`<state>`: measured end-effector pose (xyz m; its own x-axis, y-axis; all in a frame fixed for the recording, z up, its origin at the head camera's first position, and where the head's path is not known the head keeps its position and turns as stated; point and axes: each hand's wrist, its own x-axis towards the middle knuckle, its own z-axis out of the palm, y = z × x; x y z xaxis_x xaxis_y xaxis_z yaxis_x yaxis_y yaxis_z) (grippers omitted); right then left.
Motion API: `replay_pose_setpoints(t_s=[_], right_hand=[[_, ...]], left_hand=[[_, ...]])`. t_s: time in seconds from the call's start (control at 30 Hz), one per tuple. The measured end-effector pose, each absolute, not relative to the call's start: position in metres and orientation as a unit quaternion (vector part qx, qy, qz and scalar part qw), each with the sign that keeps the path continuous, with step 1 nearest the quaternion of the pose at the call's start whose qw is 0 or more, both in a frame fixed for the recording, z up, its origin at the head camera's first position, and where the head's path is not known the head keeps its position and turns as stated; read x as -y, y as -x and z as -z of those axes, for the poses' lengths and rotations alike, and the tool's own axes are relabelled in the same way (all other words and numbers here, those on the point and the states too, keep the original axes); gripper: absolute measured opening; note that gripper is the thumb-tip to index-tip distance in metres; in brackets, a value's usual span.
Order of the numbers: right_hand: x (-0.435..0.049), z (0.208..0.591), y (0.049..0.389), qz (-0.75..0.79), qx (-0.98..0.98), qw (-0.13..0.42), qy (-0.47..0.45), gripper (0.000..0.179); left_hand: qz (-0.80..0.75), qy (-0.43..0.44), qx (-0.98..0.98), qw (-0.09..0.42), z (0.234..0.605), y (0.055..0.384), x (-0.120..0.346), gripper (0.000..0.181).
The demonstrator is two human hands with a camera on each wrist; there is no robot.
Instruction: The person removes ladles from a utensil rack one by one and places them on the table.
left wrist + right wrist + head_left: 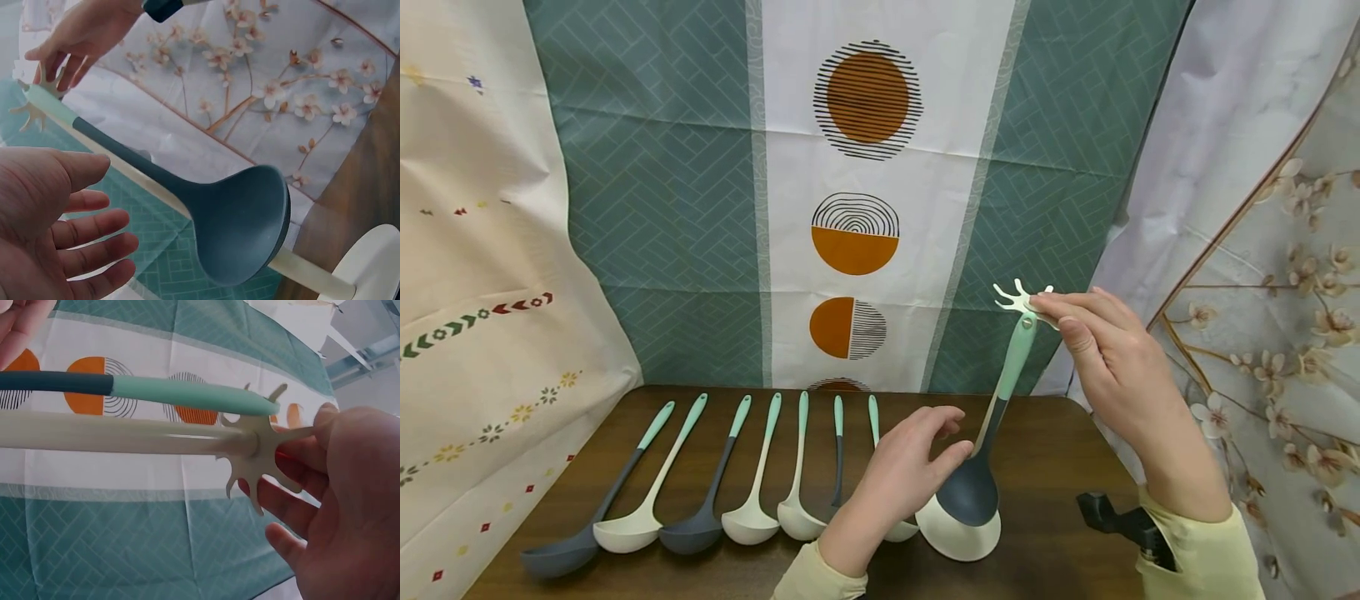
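A dark grey ladle [970,492] with a mint-green handle hangs by its handle end from a cream utensil stand [958,547], bowl down beside the pole. My right hand [1123,371] pinches a prong of the stand's hook crown [253,447] between thumb and fingers. Near the ladle's shaft is my left hand [898,467], fingers loosely bent and holding nothing. In the left wrist view, a gap shows between the left fingers [100,253] and the ladle.
Several more ladles lie in a row along the brown table [1037,517], among them a white ladle [627,533] and a dark grey ladle [561,554]. One white ladle [901,532] is partly behind my left hand. Patterned cloths [647,208] hang around the table.
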<state>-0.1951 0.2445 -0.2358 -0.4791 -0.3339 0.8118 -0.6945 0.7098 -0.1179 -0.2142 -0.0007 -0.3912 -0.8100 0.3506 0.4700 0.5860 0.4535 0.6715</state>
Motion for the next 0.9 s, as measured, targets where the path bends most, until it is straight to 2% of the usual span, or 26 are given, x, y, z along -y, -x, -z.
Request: replay_pose_setpoints(t_s=[0.4,0.9], right_hand=[[-0.249,0.236,0.199,-0.248,0.835,0.379,-0.312,0.034],[-0.246,0.239,0.198,-0.254,0.837,0.39,-0.288,0.035]], left_hand=[[0.457,0.287,0.834,0.115,0.39,0.208,-0.009,0.037],[0.461,0.301,0.83,0.092,0.395,0.207,-0.016,0.035]])
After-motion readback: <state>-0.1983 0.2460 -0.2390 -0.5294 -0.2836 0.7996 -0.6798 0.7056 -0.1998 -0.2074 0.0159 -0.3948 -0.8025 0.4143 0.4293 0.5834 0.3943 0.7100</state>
